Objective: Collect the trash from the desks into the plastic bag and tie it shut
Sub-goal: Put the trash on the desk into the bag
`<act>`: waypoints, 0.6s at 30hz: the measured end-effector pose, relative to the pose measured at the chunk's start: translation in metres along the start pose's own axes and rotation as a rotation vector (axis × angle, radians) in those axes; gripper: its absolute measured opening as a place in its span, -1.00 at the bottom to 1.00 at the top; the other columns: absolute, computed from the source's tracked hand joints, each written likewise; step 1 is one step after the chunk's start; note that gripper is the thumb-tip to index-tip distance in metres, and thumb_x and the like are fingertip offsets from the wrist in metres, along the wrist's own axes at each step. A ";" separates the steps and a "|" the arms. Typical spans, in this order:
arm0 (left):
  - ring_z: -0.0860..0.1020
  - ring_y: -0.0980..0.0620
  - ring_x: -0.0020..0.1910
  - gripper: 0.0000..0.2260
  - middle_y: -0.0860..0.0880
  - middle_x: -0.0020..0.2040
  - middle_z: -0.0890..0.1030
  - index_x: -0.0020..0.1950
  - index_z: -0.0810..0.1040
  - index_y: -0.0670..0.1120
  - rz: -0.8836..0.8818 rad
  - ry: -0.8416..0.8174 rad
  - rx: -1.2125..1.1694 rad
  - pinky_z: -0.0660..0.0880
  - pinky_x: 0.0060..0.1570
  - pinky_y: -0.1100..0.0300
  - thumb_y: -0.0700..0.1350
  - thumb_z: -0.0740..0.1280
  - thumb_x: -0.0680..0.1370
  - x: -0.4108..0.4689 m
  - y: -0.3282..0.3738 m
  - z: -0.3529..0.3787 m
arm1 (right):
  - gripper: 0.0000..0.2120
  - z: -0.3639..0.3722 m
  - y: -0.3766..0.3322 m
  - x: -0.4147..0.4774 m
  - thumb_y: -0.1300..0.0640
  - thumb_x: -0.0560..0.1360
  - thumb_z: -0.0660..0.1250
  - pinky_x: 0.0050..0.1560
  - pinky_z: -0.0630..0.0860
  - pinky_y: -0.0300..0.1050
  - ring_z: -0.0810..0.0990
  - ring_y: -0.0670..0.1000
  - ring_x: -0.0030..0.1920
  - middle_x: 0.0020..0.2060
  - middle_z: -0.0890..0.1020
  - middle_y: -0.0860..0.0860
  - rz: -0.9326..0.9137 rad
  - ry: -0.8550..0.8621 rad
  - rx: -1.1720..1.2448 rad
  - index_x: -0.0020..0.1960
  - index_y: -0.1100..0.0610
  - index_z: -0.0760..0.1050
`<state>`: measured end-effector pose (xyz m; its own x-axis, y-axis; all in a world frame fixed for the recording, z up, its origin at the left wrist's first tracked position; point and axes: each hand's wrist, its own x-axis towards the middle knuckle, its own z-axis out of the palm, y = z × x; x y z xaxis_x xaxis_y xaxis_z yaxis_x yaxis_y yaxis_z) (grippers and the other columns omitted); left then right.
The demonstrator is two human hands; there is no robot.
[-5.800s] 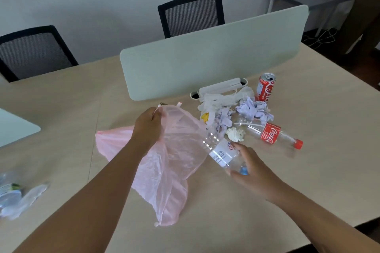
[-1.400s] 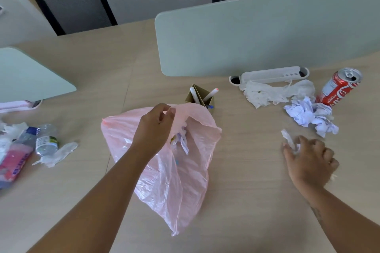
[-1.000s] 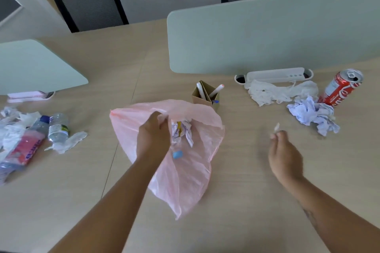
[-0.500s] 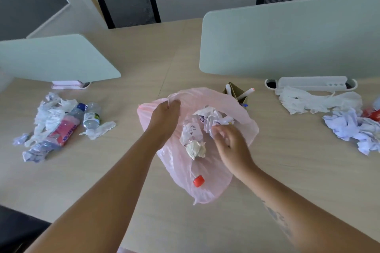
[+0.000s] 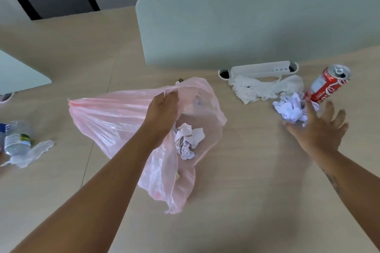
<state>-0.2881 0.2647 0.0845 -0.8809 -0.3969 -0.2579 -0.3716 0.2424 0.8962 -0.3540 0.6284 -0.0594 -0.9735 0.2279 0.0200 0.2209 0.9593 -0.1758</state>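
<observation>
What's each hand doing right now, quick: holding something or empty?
Left hand: grips the rim of the pink plastic bag.
Right hand: open, fingers spread at the crumpled paper, holding nothing.

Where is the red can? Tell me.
Head view, far right of the desk: the red can stands just behind the crumpled paper by the right hand.

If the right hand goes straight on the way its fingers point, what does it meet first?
The right hand would first meet the crumpled paper at its fingertips, perhaps already touching. The red can stands just behind; depth is unclear.
</observation>
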 end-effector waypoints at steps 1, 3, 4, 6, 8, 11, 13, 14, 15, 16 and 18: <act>0.27 0.06 -0.51 -0.65 0.05 -0.50 0.29 -0.38 0.28 -0.04 0.004 0.000 -0.008 0.24 -0.41 0.21 -0.03 0.12 0.61 0.002 0.000 0.001 | -0.15 0.000 -0.004 0.004 -0.40 0.31 0.36 0.36 0.12 0.43 0.04 0.41 0.48 0.52 0.08 0.12 -0.017 -0.019 0.012 0.50 -0.18 0.13; 0.25 0.03 -0.49 -0.66 0.03 -0.49 0.27 -0.39 0.25 -0.03 0.010 0.006 0.000 0.22 -0.38 0.17 -0.04 0.12 0.59 0.007 -0.001 0.001 | -0.15 0.002 -0.016 0.014 -0.44 0.30 0.32 0.33 0.20 0.40 0.08 0.40 0.47 0.51 0.10 0.10 -0.006 -0.058 0.059 0.48 -0.21 0.13; 0.24 0.03 -0.48 -0.65 0.03 -0.50 0.26 -0.41 0.24 -0.03 0.010 0.015 0.010 0.22 -0.37 0.15 -0.03 0.12 0.58 0.009 -0.002 -0.001 | -0.18 0.006 -0.023 0.017 -0.44 0.31 0.31 0.29 0.29 0.37 0.15 0.39 0.43 0.49 0.15 0.11 0.004 -0.072 0.063 0.47 -0.19 0.15; 0.24 0.01 -0.46 -0.66 0.03 -0.50 0.26 -0.40 0.24 -0.02 0.001 0.038 0.022 0.22 -0.34 0.11 -0.01 0.13 0.57 0.013 -0.006 -0.007 | -0.29 0.013 -0.035 0.020 -0.36 0.37 0.32 0.11 0.41 0.24 0.34 0.36 0.24 0.37 0.28 0.17 0.006 -0.047 0.047 0.42 -0.10 0.29; 0.23 0.01 -0.44 -0.68 0.00 -0.48 0.25 -0.38 0.25 -0.02 -0.010 0.066 0.027 0.20 -0.33 0.09 0.02 0.14 0.56 0.015 -0.008 -0.016 | -0.40 0.021 -0.041 0.015 -0.23 0.41 0.34 -0.07 0.45 0.13 0.40 0.33 0.08 0.22 0.37 0.20 0.020 0.001 0.071 0.37 -0.01 0.37; 0.22 0.01 -0.44 -0.67 0.00 -0.48 0.24 -0.39 0.24 -0.02 -0.018 0.103 0.021 0.18 -0.34 0.12 0.00 0.14 0.56 0.014 -0.010 -0.029 | -0.46 0.028 -0.045 -0.009 -0.09 0.41 0.36 -0.22 0.45 0.03 0.43 0.29 -0.05 0.05 0.42 0.20 -0.014 0.027 0.123 0.34 0.04 0.41; 0.21 0.01 -0.43 -0.69 -0.01 -0.46 0.24 -0.37 0.26 -0.03 -0.018 0.112 0.010 0.18 -0.34 0.12 0.01 0.14 0.56 0.012 -0.008 -0.039 | -0.62 0.025 -0.053 -0.030 -0.02 0.38 0.39 -0.30 0.42 -0.04 0.43 0.23 -0.14 -0.09 0.42 0.13 -0.071 0.029 0.190 0.14 0.09 0.48; 0.21 0.01 -0.42 -0.70 -0.04 -0.44 0.24 -0.35 0.29 -0.06 -0.014 0.114 0.021 0.18 -0.35 0.12 0.03 0.14 0.55 0.010 -0.006 -0.043 | -0.70 0.020 -0.061 -0.043 0.01 0.36 0.41 -0.33 0.41 -0.07 0.43 0.21 -0.18 -0.15 0.41 0.08 -0.104 0.021 0.242 0.03 0.11 0.47; 0.22 0.00 -0.39 -0.71 -0.07 -0.41 0.24 -0.32 0.33 -0.08 -0.007 0.122 0.049 0.19 -0.34 0.09 0.04 0.14 0.54 0.008 -0.004 -0.048 | -0.74 0.013 -0.072 -0.057 0.05 0.34 0.42 -0.35 0.41 -0.09 0.43 0.19 -0.20 -0.18 0.40 0.05 -0.147 0.011 0.297 -0.05 0.11 0.45; 0.24 -0.01 -0.37 -0.71 -0.09 -0.39 0.25 -0.30 0.35 -0.09 0.002 0.138 0.088 0.21 -0.32 0.08 0.05 0.15 0.54 0.007 -0.002 -0.053 | -0.75 0.004 -0.086 -0.074 0.06 0.32 0.43 -0.37 0.41 -0.10 0.44 0.16 -0.21 -0.19 0.40 0.02 -0.200 0.003 0.352 -0.09 0.11 0.44; 0.27 0.00 -0.36 -0.71 -0.07 -0.39 0.28 -0.29 0.35 -0.08 0.027 0.165 0.161 0.23 -0.31 0.09 0.02 0.14 0.57 0.003 0.003 -0.063 | -0.76 -0.016 -0.119 -0.112 -0.03 0.31 0.37 -0.39 0.42 -0.12 0.46 0.09 -0.19 -0.16 0.41 -0.03 -0.316 -0.030 0.465 -0.10 0.07 0.45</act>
<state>-0.2736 0.2083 0.1097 -0.8361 -0.5247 -0.1605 -0.4026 0.3879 0.8291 -0.2701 0.4918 -0.0249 -0.9908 -0.0700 0.1156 -0.1247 0.8043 -0.5810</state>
